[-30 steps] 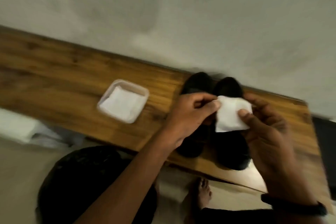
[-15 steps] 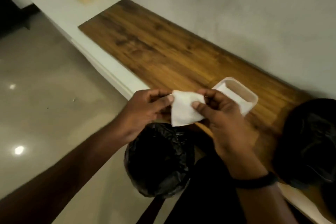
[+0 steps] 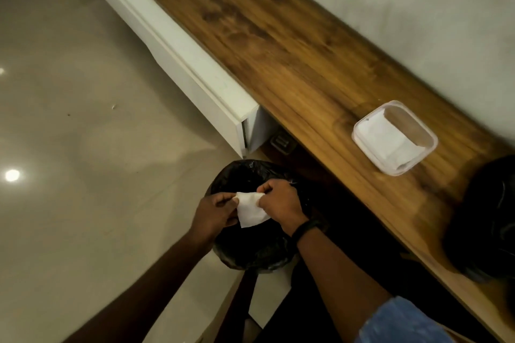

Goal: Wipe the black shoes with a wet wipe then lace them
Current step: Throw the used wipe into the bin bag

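Observation:
A white wet wipe (image 3: 250, 210) is pinched between my left hand (image 3: 216, 213) and my right hand (image 3: 280, 203), each gripping one side. Both hands hover over the mouth of a bin lined with a black bag (image 3: 256, 248) on the floor. One black shoe (image 3: 486, 220) shows, blurred, at the right edge on the wooden shelf (image 3: 278, 44). A clear plastic tub of wipes (image 3: 394, 138) stands on the shelf between the bin and the shoe.
A white cabinet (image 3: 184, 64) runs along the shelf's near side. Glossy pale floor (image 3: 69, 133) spreads to the left. A grey wall (image 3: 418, 8) backs the shelf. A black band is on my right wrist.
The view swung from the shoes to the floor bin. Both hands carried the wipe down from above the shelf to over the black bag.

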